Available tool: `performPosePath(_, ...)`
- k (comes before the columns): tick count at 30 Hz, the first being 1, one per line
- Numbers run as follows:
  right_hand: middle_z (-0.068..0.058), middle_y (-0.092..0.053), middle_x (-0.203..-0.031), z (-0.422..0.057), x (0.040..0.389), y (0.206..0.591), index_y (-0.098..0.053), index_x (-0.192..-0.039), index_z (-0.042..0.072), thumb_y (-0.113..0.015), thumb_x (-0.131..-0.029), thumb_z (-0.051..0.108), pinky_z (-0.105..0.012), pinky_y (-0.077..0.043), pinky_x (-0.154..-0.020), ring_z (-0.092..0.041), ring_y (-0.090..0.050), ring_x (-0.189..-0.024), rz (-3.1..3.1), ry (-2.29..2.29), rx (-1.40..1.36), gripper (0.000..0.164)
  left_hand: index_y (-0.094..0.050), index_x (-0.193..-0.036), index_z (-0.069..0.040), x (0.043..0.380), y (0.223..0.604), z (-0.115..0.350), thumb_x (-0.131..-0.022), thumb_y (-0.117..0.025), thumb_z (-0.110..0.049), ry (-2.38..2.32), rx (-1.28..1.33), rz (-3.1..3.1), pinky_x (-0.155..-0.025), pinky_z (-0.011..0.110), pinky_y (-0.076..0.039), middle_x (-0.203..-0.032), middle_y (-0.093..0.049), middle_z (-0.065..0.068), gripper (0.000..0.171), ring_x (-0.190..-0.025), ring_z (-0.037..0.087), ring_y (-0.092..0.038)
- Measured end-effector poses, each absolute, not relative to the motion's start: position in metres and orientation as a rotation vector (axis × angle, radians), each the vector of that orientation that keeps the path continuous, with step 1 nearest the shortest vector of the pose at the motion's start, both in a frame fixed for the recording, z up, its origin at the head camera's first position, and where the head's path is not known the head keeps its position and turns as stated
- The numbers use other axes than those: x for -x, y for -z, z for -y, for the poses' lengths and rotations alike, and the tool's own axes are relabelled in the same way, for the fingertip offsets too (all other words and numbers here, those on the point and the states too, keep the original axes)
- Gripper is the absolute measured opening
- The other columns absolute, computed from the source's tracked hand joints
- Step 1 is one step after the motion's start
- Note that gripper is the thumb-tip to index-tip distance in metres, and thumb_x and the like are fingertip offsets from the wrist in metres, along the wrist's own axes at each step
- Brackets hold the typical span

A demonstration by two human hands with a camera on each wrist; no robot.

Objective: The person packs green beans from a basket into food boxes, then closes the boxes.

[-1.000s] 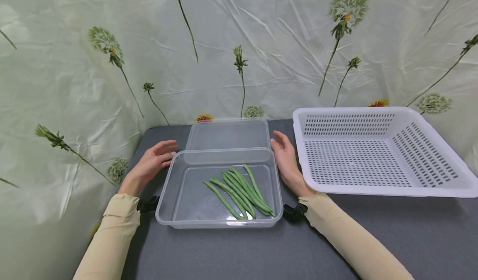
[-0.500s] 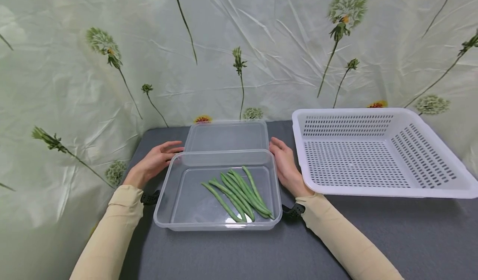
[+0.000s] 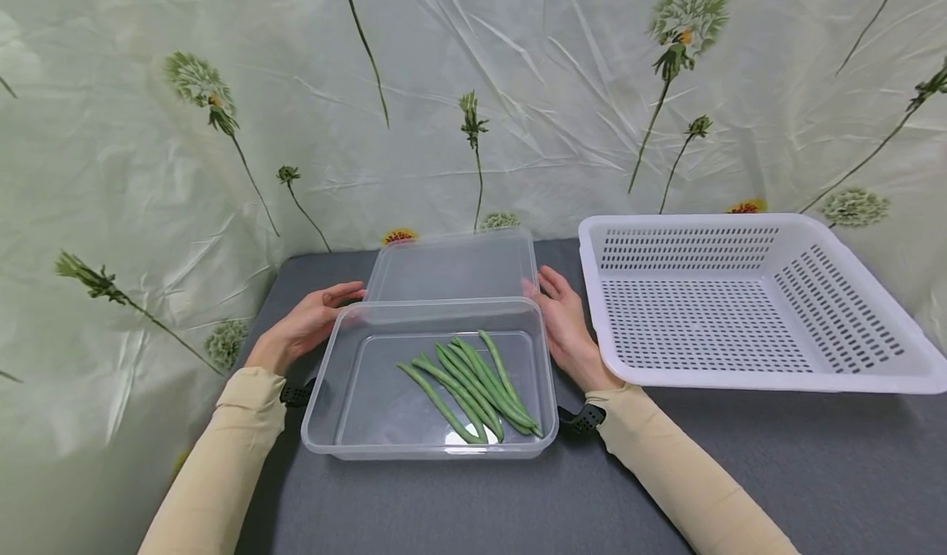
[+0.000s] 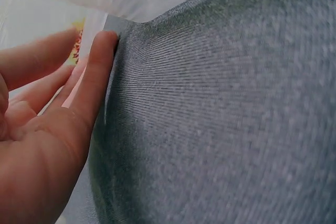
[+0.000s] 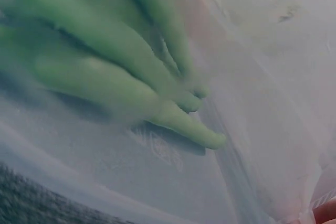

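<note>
A clear plastic container (image 3: 348,403) stands in the middle of the head view, several green beans (image 3: 481,386) lying in its right half. Behind it is its translucent lid (image 3: 451,267), tilted so that the right side sits higher. My right hand (image 3: 565,325) pinches the lid's right edge, part of the fingers showing through the plastic. At the lid's near left corner, my left hand (image 3: 303,325) reaches in with fairly straight fingers, the fingertips touching the edge. In the right wrist view the green beans (image 5: 105,72) show through the container wall; little of that hand is visible.
A white perforated plastic basket (image 3: 710,325) stands on the right, close to my right forearm. Grey cloth covers the table (image 3: 414,506). A flower-printed curtain (image 3: 414,127) hangs directly behind the table and along its left side.
My hands have come in to the lid's sides. Its right side has risen with my right hand, while the left side stays low. The container and beans have stayed in place.
</note>
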State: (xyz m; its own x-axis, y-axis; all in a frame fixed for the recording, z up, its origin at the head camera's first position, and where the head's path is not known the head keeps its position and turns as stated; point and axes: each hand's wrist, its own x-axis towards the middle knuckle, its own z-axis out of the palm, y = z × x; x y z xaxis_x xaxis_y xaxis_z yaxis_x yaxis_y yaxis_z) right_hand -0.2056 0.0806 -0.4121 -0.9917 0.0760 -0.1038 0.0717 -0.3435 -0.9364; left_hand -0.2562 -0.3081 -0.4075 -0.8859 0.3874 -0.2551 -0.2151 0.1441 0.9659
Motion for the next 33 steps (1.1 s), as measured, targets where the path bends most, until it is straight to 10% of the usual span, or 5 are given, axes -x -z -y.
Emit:
performPosePath(9,-0.015,-0.030,-0.157,-0.079,0.208,0.413,-0.026,-0.154,0.002,-0.050,-0.101,-0.002,-0.027,-0.036,-0.109,-0.020,-0.036,-0.140,1.568,-2.706,0.127,0.058,-0.022,-0.150,0.012,0.257,0.411,0.307,-0.097,-0.052,0.008,-1.916,-0.177,-1.876,-0.086,0.023,-0.053,-0.129,-0.060,0.004,0.061,-0.108,0.006,-0.062)
performPosePath(21,-0.011,-0.034,-0.156,-0.078,0.206,0.410,-0.029,-0.154,0.005,-0.044,-0.102,-0.005,-0.033,-0.036,-0.110,-0.022,-0.039,-0.139,1.458,-2.688,-0.062,0.055,-0.023,-0.156,-0.006,0.259,0.401,0.304,-0.096,-0.044,0.018,-2.054,-0.110,-1.721,-0.086,0.037,-0.056,-0.119,-0.066,0.005,0.068,-0.105,0.021,-0.066)
performPosePath(33,-0.010,-0.035,-0.156,-0.076,0.194,0.407,-0.027,-0.156,0.010,-0.037,-0.103,-0.008,-0.041,-0.041,-0.107,-0.029,-0.041,-0.137,1.740,-2.324,-0.325,0.057,-0.033,-0.150,0.001,0.261,0.392,0.303,-0.097,-0.055,0.007,-2.063,-0.182,-1.906,-0.084,0.029,-0.056,-0.118,-0.066,-0.001,0.057,-0.101,0.015,-0.068)
